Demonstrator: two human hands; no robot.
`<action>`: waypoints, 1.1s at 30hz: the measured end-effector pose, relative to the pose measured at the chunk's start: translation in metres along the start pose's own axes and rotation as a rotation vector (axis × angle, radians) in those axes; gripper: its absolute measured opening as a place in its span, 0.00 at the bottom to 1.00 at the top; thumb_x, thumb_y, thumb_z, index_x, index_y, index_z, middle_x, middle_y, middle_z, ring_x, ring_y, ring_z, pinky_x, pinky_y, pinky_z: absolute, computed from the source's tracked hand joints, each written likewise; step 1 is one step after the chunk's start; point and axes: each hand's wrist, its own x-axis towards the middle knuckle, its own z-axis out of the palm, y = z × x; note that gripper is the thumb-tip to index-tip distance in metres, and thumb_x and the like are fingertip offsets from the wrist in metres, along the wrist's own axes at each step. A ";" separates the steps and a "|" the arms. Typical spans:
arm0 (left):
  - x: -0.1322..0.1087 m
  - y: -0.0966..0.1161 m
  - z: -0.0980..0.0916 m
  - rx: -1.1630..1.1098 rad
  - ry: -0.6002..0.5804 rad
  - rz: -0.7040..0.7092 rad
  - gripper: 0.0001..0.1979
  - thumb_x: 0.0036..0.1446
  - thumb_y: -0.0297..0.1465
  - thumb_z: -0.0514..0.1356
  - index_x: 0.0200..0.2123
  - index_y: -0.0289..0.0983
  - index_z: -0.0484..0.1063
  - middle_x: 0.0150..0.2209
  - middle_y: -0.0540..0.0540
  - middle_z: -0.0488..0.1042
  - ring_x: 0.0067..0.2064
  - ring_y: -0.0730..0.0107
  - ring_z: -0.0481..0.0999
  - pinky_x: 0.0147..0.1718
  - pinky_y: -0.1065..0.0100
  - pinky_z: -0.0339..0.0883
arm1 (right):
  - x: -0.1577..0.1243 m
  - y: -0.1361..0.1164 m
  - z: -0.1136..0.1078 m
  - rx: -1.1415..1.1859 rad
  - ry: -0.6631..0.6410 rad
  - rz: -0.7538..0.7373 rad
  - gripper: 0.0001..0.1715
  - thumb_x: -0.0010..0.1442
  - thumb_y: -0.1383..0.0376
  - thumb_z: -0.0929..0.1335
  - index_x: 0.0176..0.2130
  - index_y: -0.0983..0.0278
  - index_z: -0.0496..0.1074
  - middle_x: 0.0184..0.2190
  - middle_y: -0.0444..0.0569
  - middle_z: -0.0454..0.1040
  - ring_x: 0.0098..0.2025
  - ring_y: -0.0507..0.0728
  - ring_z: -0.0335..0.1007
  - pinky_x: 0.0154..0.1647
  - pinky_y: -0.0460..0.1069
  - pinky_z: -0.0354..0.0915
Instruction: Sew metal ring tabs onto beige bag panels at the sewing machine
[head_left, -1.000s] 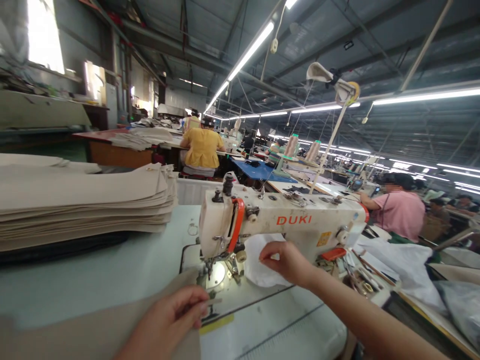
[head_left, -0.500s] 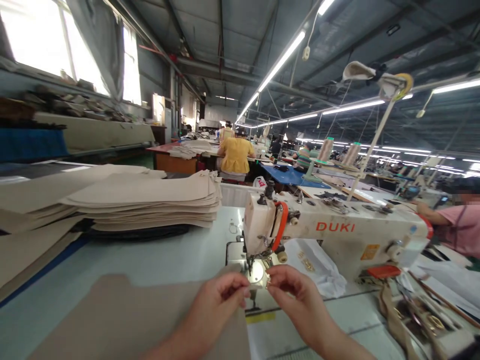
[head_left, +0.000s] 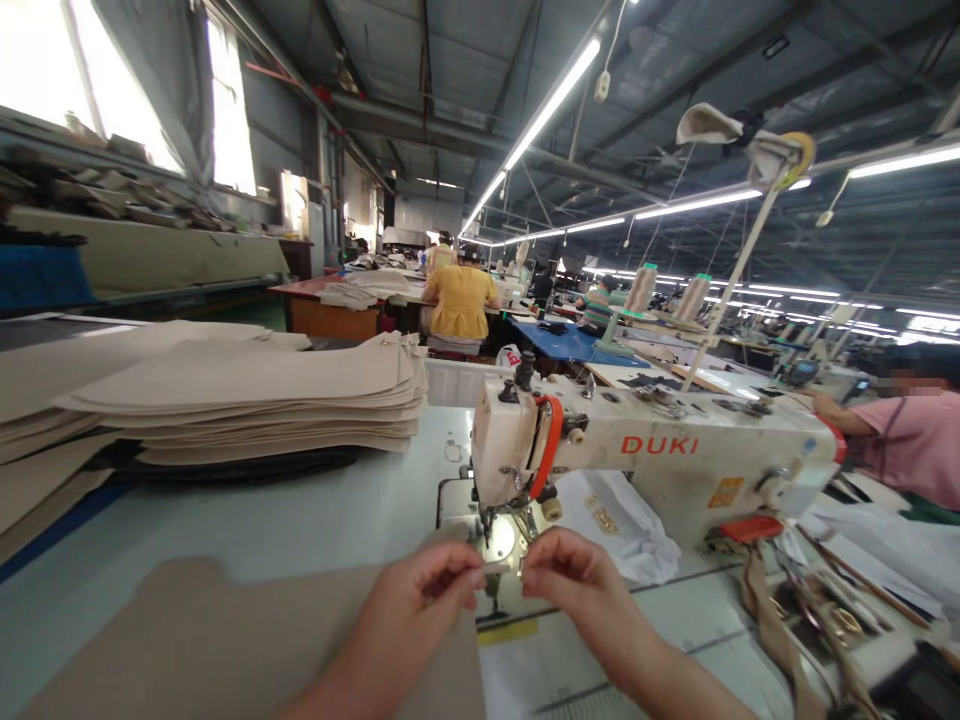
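Left hand point(head_left: 420, 605) and right hand point(head_left: 574, 580) meet just in front of DUKI sewing machine point(head_left: 660, 465) needle. Fingers of both pinched shut on small pale piece point(head_left: 498, 568) between them. Beige fabric panel point(head_left: 225, 640) lies under left hand on surface point(head_left: 300, 520), left of machine.

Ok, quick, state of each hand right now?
Left hand: fingers pinched shut on a small pale piece before the sewing machine.
Right hand: pinched shut on that piece's other end.
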 end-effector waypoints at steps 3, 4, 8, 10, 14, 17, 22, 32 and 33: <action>0.000 -0.001 0.001 -0.003 -0.008 0.004 0.10 0.50 0.37 0.57 0.29 0.37 0.74 0.23 0.51 0.72 0.29 0.69 0.71 0.30 0.72 0.65 | 0.001 -0.003 0.000 0.187 -0.017 0.190 0.15 0.38 0.63 0.78 0.26 0.66 0.76 0.22 0.43 0.73 0.25 0.49 0.66 0.32 0.44 0.63; 0.000 -0.001 0.001 -0.008 -0.007 0.002 0.10 0.50 0.37 0.57 0.29 0.37 0.74 0.23 0.51 0.72 0.29 0.69 0.71 0.30 0.72 0.65 | 0.001 -0.003 0.000 0.243 -0.024 0.224 0.16 0.37 0.64 0.79 0.27 0.67 0.76 0.22 0.43 0.73 0.25 0.48 0.67 0.32 0.44 0.64; 0.000 -0.002 0.001 -0.021 -0.001 -0.002 0.09 0.50 0.37 0.58 0.29 0.38 0.74 0.23 0.51 0.72 0.28 0.69 0.71 0.30 0.72 0.64 | 0.003 0.001 0.000 0.357 -0.052 0.261 0.18 0.34 0.68 0.80 0.29 0.68 0.77 0.21 0.45 0.75 0.23 0.48 0.69 0.29 0.43 0.64; 0.001 -0.002 0.000 -0.026 0.000 -0.007 0.09 0.50 0.37 0.58 0.29 0.38 0.74 0.23 0.51 0.71 0.28 0.69 0.71 0.30 0.71 0.64 | 0.004 0.002 0.000 0.374 -0.045 0.277 0.18 0.34 0.68 0.80 0.29 0.69 0.78 0.21 0.46 0.75 0.22 0.48 0.69 0.29 0.44 0.65; 0.001 -0.003 0.000 -0.046 -0.004 -0.008 0.09 0.50 0.36 0.58 0.29 0.37 0.74 0.23 0.52 0.71 0.29 0.69 0.71 0.30 0.71 0.64 | 0.006 0.004 0.002 0.381 -0.016 0.306 0.19 0.33 0.67 0.81 0.28 0.69 0.78 0.21 0.46 0.75 0.21 0.48 0.70 0.28 0.43 0.67; 0.001 -0.003 0.001 -0.069 -0.005 -0.005 0.09 0.49 0.36 0.58 0.29 0.37 0.73 0.23 0.52 0.71 0.28 0.69 0.70 0.30 0.72 0.63 | 0.006 0.004 0.003 0.376 -0.023 0.320 0.18 0.35 0.65 0.81 0.27 0.70 0.77 0.20 0.46 0.75 0.20 0.47 0.69 0.25 0.42 0.66; 0.002 -0.003 0.001 -0.123 0.000 -0.031 0.08 0.49 0.35 0.58 0.28 0.36 0.73 0.23 0.52 0.71 0.27 0.70 0.70 0.29 0.71 0.63 | 0.006 0.005 0.007 0.369 -0.012 0.324 0.18 0.35 0.61 0.80 0.24 0.69 0.76 0.18 0.43 0.73 0.18 0.44 0.64 0.22 0.39 0.63; 0.008 -0.010 0.001 -0.340 -0.149 -0.162 0.15 0.41 0.40 0.65 0.27 0.34 0.71 0.22 0.50 0.74 0.24 0.72 0.72 0.27 0.70 0.66 | 0.006 0.006 0.009 0.374 -0.064 0.345 0.18 0.36 0.61 0.80 0.25 0.68 0.76 0.20 0.44 0.74 0.20 0.46 0.67 0.25 0.41 0.64; 0.008 -0.010 0.001 -0.380 -0.176 -0.193 0.17 0.39 0.41 0.66 0.27 0.34 0.70 0.21 0.50 0.74 0.23 0.72 0.71 0.26 0.70 0.65 | 0.005 0.006 0.008 0.380 -0.085 0.361 0.17 0.37 0.62 0.80 0.25 0.68 0.76 0.20 0.44 0.73 0.21 0.46 0.67 0.25 0.41 0.64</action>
